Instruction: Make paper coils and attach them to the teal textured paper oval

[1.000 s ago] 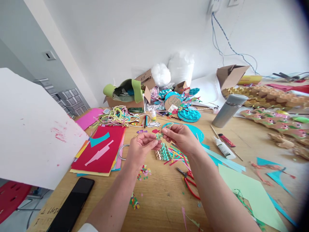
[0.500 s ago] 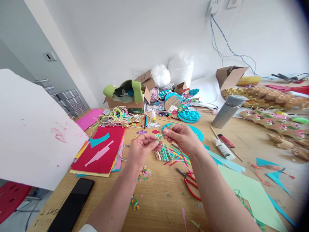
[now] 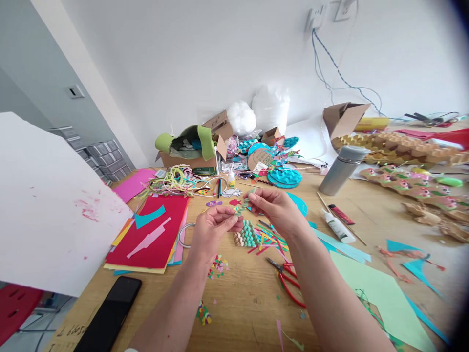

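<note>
Holding a small folded paper strip (image 3: 242, 205) between both hands above the table (image 3: 238, 298), I report from left to right. On the left lie a white board (image 3: 47, 205), a black phone (image 3: 110, 315) and a stack of red and coloured paper sheets (image 3: 154, 234). My left hand (image 3: 214, 230) is closed in a pinch, thumb and forefinger on the near end of the strip. The strip itself is green with mixed colours, narrow and pleated; its finer detail is too small to tell. My right hand (image 3: 274, 210) is likewise closed, fingertips pinching the far end. Directly below the strip, on the table, sits a teal woven paper piece (image 3: 247, 233) beside loose coloured strips (image 3: 269, 237); red-handled scissors (image 3: 287, 278) lie nearer me, a glue bottle (image 3: 337, 227) and a grey flask (image 3: 339, 168) farther right.

Judgement: the strip is very light, limp and easily creased or torn. It is best held at its ends or along the folds with a gentle fingertip pinch; a hard squeeze would likely flatten the pleats.
</note>
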### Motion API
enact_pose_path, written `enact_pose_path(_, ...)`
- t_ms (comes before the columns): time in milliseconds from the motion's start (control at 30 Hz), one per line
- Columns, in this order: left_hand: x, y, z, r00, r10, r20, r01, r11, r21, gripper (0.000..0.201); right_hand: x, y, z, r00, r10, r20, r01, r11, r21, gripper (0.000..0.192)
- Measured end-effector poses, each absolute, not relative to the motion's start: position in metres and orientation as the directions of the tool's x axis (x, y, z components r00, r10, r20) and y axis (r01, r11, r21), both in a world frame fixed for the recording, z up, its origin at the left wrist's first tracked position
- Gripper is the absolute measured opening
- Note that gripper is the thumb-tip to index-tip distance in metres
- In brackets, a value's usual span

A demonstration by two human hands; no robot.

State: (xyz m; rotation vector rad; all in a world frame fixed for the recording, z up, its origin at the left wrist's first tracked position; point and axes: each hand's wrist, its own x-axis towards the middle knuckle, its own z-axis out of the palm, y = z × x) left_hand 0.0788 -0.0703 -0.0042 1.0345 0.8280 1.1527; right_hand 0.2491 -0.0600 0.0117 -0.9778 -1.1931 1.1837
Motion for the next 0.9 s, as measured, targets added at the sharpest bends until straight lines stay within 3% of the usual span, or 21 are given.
enact_pose_path(433, 0.0801, -0.0716, -0.0059, 0.227, 0.974, 0.019, -0.337, 0.061, 0.94, 0.03, 0.2491, -0.0594, 0.01, 0.056, 0.985, 0.166, -0.173, 0.173, -0.97, 0.041)
enact_pose_path(900, 0.0806, -0.0712, -0.0062, 0.23, 0.973, -0.011, -0.375, 0.099, 0.922, 0.033, 0.2519, -0.0591, 0.0075, -0.03, 0.992, 0.122, -0.183, 0.115, -0.976, 0.043)
